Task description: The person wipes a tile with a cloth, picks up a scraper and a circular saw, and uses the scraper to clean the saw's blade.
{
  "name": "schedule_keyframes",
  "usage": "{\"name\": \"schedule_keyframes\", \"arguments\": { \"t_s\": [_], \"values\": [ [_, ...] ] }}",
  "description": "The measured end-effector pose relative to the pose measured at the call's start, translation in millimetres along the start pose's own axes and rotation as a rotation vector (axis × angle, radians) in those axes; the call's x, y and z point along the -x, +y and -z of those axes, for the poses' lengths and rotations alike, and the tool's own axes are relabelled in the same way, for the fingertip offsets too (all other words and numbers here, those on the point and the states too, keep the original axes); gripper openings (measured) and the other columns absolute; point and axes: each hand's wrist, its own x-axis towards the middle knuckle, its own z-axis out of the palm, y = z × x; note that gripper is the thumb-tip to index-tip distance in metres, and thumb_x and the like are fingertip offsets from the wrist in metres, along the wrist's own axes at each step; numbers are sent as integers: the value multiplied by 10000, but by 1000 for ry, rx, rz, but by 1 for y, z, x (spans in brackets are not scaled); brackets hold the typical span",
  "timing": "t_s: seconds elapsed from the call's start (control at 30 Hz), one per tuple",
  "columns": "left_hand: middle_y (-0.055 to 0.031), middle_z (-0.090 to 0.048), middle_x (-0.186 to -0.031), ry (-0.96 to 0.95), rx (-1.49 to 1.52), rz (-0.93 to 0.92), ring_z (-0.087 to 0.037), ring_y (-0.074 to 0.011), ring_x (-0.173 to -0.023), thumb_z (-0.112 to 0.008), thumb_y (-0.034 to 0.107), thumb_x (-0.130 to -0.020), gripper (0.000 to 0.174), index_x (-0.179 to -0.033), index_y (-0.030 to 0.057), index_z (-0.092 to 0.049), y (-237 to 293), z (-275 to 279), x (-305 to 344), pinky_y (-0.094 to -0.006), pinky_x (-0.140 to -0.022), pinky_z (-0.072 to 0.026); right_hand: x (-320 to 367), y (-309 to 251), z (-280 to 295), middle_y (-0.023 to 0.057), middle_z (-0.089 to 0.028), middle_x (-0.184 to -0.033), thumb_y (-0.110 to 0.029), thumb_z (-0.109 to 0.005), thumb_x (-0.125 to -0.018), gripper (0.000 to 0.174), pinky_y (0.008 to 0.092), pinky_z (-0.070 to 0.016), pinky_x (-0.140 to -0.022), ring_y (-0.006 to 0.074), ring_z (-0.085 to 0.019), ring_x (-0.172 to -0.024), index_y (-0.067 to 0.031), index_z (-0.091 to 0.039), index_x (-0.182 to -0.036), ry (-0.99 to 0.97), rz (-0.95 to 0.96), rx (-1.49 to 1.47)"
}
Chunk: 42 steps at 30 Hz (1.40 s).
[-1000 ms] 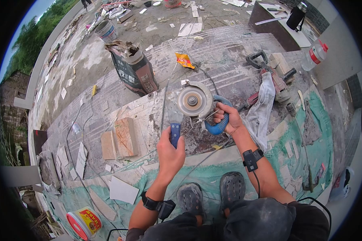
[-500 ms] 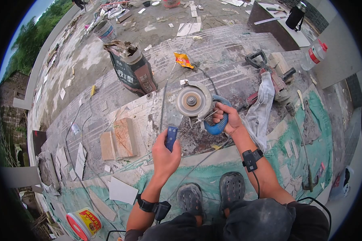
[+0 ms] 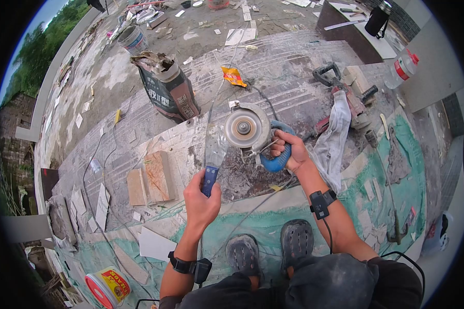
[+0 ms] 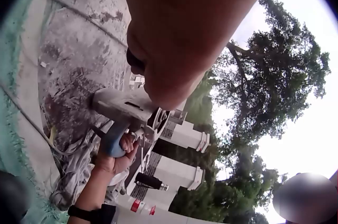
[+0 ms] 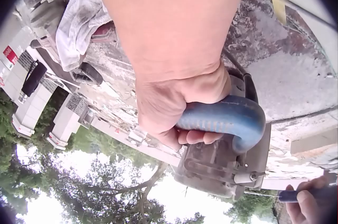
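A circular saw, its round disc (image 3: 244, 127) facing up in the head view, is held by its blue handle (image 3: 277, 157) in my right hand (image 3: 292, 149). The right wrist view shows my fingers curled round that blue handle (image 5: 222, 118). Left of the saw, my left hand (image 3: 202, 198) grips the blue handle (image 3: 209, 180) of a scraper-like tool, thumb along one side. Its thin, pale blade (image 3: 216, 150) points away from me, close to the left of the disc. In the left wrist view the arm hides most of that tool.
A torn dark bag (image 3: 167, 87) stands beyond my left hand; stone blocks (image 3: 159, 176) lie to its left. A red power tool (image 3: 348, 98) with a white cloth (image 3: 335, 139) lies at right, near a plastic bottle (image 3: 401, 70). A cable (image 3: 252, 211) crosses near my shoes (image 3: 244, 253).
My left hand has moved left and slightly toward me with the blue-handled tool, whose blade now shows beside the disc. My right hand and the saw have hardly moved.
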Motion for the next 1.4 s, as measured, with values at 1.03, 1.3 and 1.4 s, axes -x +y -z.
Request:
{"name": "schedule_keyframes", "arguments": {
  "t_s": [1.03, 1.3, 1.4],
  "values": [
    [-207, -717, -962, 36, 85, 41, -703, -213, -873, -715, 90, -863, 423, -1203, -133, -598, -6, -9, -7, -330, -815, -553, -1, 1, 2, -23, -518, -722, -165, -561, -1014, 107, 299, -471, -589, 100, -519, -617, -78, -569, -952, -16, -2, -14],
    [-208, -718, -964, 38, 78, 65, -704, -215, -869, -717, 94, -864, 427, -1201, -138, -597, -7, -10, -8, -329, -815, -553, -1, 1, 2, -24, -522, -724, -165, -560, -1014, 111, 308, -490, -601, 103, -536, -623, -83, -571, -939, -29, -3, -23],
    [-208, -718, -965, 43, 81, 63, -703, -214, -864, -719, 95, -863, 429, -1200, -140, -596, -8, -10, -9, -327, -811, -553, 0, 1, 2, -24, -520, -721, -165, -558, -1014, 113, 305, -488, -601, 102, -536, -624, -83, -570, -938, -26, -3, -20]
  ]
}}
